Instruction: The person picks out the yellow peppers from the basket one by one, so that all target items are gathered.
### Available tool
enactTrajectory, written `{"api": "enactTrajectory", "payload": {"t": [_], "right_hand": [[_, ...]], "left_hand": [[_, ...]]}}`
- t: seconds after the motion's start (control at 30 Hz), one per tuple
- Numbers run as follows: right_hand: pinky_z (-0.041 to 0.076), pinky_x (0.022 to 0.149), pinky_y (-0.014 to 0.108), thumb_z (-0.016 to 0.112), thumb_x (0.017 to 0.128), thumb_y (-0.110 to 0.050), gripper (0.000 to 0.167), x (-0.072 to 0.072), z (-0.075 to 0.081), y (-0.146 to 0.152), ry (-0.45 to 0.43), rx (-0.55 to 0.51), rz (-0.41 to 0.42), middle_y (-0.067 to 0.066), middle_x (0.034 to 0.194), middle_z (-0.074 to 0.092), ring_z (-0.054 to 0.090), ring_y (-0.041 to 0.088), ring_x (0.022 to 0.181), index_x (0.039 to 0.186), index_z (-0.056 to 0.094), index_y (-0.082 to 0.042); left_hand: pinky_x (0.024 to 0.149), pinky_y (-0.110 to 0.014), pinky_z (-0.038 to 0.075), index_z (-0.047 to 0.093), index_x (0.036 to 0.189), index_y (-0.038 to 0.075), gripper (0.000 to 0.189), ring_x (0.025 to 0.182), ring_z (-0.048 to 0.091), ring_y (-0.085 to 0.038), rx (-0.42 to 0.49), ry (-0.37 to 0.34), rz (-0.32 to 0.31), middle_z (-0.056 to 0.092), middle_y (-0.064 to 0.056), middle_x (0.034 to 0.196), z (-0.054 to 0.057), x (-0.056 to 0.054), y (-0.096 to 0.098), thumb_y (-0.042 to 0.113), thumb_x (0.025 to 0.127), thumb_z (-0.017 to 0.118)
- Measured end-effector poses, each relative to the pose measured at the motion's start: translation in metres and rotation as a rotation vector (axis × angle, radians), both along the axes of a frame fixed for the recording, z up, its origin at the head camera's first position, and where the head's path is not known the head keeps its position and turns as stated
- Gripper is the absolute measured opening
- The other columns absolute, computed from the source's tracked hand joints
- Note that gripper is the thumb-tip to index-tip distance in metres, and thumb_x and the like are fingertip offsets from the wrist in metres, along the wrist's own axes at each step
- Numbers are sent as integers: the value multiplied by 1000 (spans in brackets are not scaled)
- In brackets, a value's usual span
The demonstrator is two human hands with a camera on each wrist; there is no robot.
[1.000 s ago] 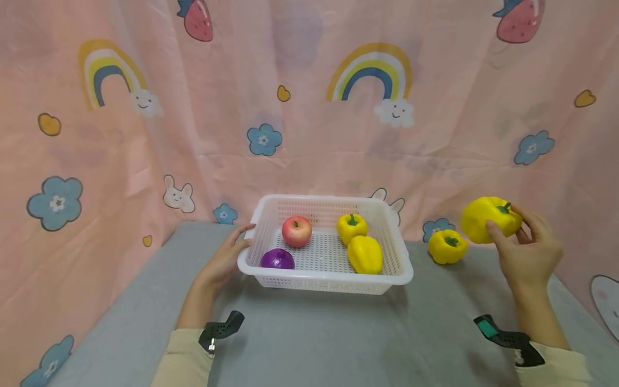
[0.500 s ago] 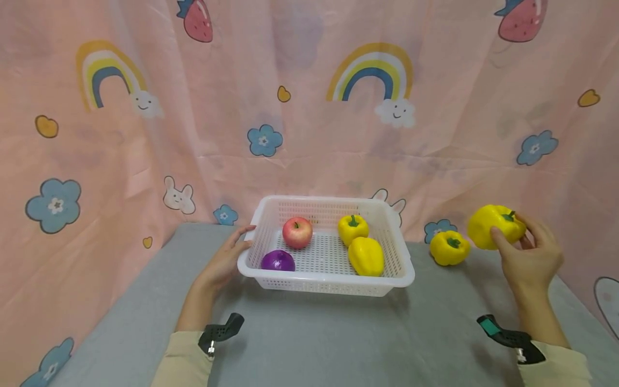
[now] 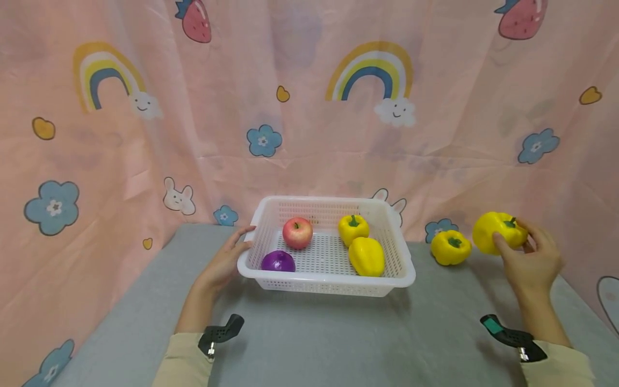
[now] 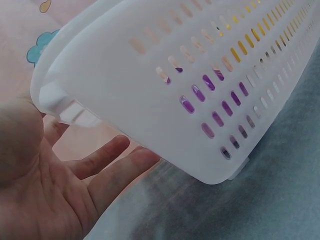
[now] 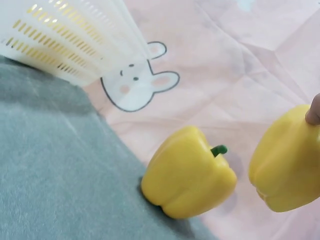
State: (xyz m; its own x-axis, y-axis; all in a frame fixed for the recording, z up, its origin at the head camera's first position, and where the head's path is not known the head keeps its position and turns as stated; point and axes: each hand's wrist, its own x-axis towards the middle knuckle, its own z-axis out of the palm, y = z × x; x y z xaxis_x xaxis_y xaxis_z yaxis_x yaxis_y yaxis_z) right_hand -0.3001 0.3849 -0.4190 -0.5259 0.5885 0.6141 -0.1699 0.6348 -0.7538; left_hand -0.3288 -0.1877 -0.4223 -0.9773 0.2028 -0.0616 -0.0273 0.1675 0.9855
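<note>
My left hand (image 3: 224,263) holds the left end of a white plastic basket (image 3: 319,275). In the left wrist view, the fingers (image 4: 120,165) reach under the basket's rim. Inside the basket are a red apple (image 3: 297,233), a purple onion-like vegetable (image 3: 278,261) and two yellow bell peppers, one upright (image 3: 353,230) and one on its side (image 3: 366,257). To the right, my right hand (image 3: 532,263) grips another yellow bell pepper (image 3: 494,233) by its stem end, above the table. Just left of it, one more yellow bell pepper (image 5: 187,175) stands on the table.
Grey cloth covers the table (image 3: 319,338). Directly behind hangs a pink curtain (image 3: 309,161) printed with rainbows, flowers and rabbits. A black wrist mount (image 3: 512,336) sits on the right forearm, and a similar mount (image 3: 220,334) is on the left.
My right hand has lowered its bell pepper and shifted it slightly right. My left hand keeps its place on the basket, and the basket's contents look the same.
</note>
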Motion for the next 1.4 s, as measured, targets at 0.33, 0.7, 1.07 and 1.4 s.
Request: {"api": "enactTrajectory", "payload": {"t": [0.33, 0.7, 1.07, 1.4], "right_hand": [[46, 102, 13, 80, 83, -16, 49, -3, -16, 6, -30, 16, 6, -37, 102, 45, 44, -15, 103, 129, 68, -8], [45, 99, 9, 80, 84, -17, 51, -7, -33, 14, -74, 36, -9, -36, 103, 46, 40, -17, 102, 132, 66, -8], [44, 107, 16, 74, 89, -20, 52, -8, -44, 15, -185, 5, -33, 7, 133, 59, 51, 12, 127, 138, 60, -8], [41, 104, 11, 73, 90, -19, 53, -9, -53, 19, -230, 13, -2, 9, 132, 55, 48, 10, 124, 139, 58, -8]], "left_hand": [[87, -31, 57, 28, 156, 27, 48, 118, 59, -29, -9, 5, 2, 38, -17, 155, -1, -1, 0, 30, 109, 40], [88, -33, 57, 30, 154, 30, 46, 120, 59, -32, -18, -9, 13, 42, -15, 154, -2, -1, 0, 32, 109, 40], [88, -32, 56, 30, 154, 29, 47, 119, 59, -31, -34, 0, 15, 42, -16, 153, -1, -1, 0, 33, 109, 40], [86, -29, 55, 30, 154, 30, 47, 113, 61, -24, -31, -10, 21, 44, -15, 152, 0, -1, 0, 33, 109, 41]]}}
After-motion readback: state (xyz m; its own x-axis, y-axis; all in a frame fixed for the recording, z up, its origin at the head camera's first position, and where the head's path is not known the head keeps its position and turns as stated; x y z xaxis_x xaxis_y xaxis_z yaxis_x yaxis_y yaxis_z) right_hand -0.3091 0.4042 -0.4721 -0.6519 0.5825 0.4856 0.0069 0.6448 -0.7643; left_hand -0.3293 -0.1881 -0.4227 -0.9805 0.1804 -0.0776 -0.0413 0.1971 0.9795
